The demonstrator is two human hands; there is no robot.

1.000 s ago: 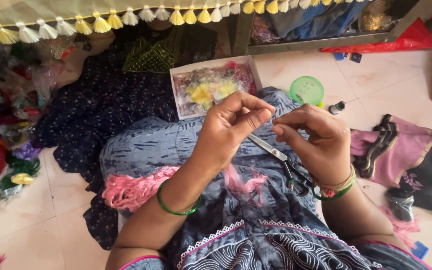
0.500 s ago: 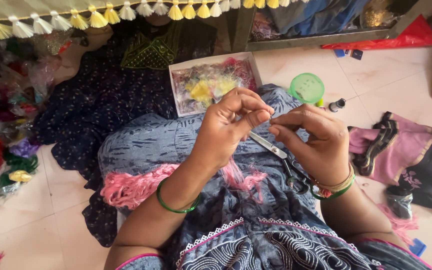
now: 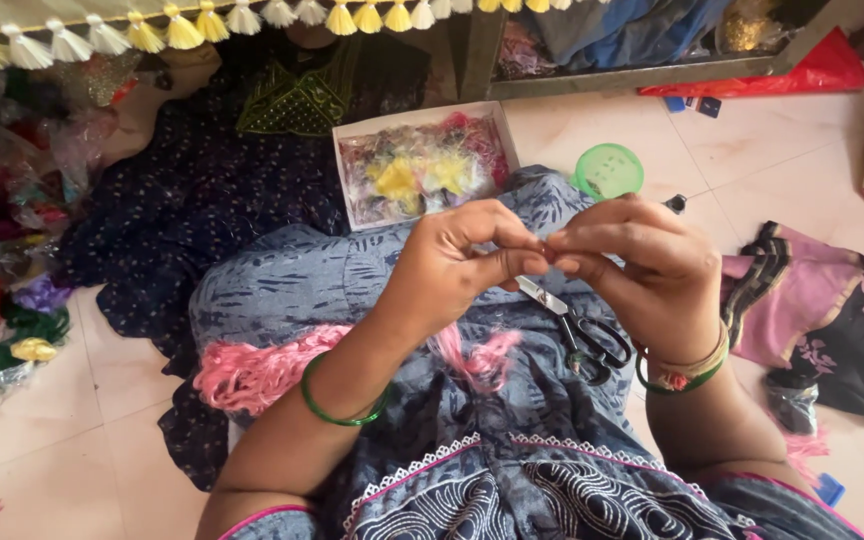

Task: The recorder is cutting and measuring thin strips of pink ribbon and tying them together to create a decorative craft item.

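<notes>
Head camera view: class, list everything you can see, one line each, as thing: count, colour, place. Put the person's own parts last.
Scissors: one, black-handled, on lap under right hand.
Pink thread bundle: one, on lap, left.
Box of mixed threads: one, white, floor ahead.
Lid: one, green, round, right of box.
Tassel fringe: row, yellow and white, top edge.
Dark dotted cloth: one, navy, floor left.
Left hand: fingers pinched, green bangle.
Right hand: fingers pinched, meeting left.
</notes>
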